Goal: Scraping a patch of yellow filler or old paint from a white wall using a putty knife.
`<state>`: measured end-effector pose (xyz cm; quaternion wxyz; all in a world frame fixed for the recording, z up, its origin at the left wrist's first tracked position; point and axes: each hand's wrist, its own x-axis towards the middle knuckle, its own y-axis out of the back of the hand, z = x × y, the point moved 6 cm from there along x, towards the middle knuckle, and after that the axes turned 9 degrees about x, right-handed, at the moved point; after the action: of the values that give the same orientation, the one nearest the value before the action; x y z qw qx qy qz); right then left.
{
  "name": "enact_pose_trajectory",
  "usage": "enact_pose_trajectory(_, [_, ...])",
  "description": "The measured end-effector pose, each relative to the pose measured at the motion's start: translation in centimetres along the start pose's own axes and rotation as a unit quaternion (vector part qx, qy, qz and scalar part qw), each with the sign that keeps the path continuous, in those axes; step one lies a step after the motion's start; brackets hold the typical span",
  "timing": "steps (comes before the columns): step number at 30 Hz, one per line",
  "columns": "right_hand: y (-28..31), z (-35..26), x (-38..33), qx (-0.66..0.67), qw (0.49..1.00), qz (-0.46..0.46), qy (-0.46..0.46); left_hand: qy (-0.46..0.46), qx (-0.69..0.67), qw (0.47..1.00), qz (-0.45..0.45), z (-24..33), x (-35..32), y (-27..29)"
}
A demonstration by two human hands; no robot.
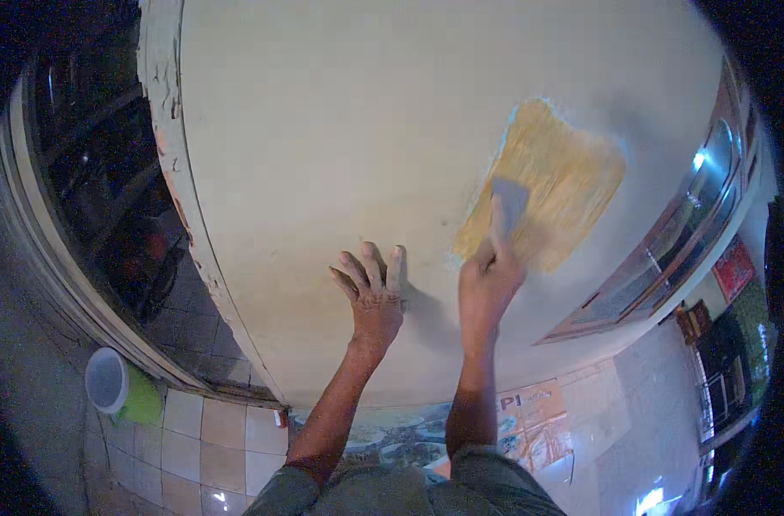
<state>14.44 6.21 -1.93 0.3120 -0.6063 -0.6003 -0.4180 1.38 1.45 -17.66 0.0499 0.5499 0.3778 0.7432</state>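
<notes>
A: Head view, quick pass. Left hand [375,292] flat on the cream wall [323,129], palm down, fingers [363,262] spread and pointing up the wall. Holds nothing.

B: Right hand?

A: Right hand [488,279] is curled around the handle of a scraper [508,206], fingers closed on it (thumb side faces the camera). Grey blade sits flat against the wall, at the lower left part of a yellowish patch [551,185].

B: Patch is what, paint?

A: Cannot tell whether it is wet coating or bared layer. It is streaky, ochre, with a pale bluish edge, up and to the right of both hands. Blade touches it; the left hand is well apart from it, to the left.

B: Surroundings?

A: Peeling wall edge [164,95] runs down the left, flaking paint showing orange under it. Beyond that, a dark opening with a frame [39,206]. White bucket [106,378] with a green one [142,400] just beside it on the tiled floor [202,439], lower left. Printed sheets [529,421] lie on the floor at the wall's foot, between and right of the forearms. Wooden window frame [658,258] with glass on the right, near the patch but not touching it. Grey-green sleeves [366,494] at the bottom edge.
</notes>
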Motion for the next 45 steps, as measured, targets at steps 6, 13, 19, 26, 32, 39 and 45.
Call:
enact_pose_trajectory(6, [-0.3,2.0,-4.9,-0.023,0.995,-0.059,-0.077,-0.006,0.019,0.999,0.033,-0.4,-0.1,-0.1])
enact_pose_trajectory(13, [-0.1,3.1,-6.5,-0.004,0.994,-0.067,-0.083,-0.002,-0.041,0.998,0.036,0.1,-0.2,0.3])
enact_pose_trajectory(19, [-1.0,2.0,-5.3,0.051,0.994,-0.056,-0.074,0.013,-0.035,0.999,-0.039,-0.4,-0.9,2.0])
enact_pose_trajectory(26, [-1.5,4.0,-9.2,0.086,0.991,-0.057,-0.087,0.033,-0.053,0.993,-0.102,1.1,-0.3,8.4])
enact_pose_trajectory(32, [-2.2,3.2,-6.2,0.122,0.983,-0.073,-0.112,0.133,-0.353,0.923,-0.075,1.7,-0.6,8.2])
enact_pose_trajectory(39, [-2.0,4.9,-9.2,0.230,0.957,-0.099,-0.148,0.311,-0.637,0.674,-0.207,4.9,-3.1,4.8])
enact_pose_trajectory(45, [-2.6,3.8,-5.9,0.227,0.950,-0.174,-0.129,0.210,-0.655,0.708,-0.160,4.1,0.7,4.2])
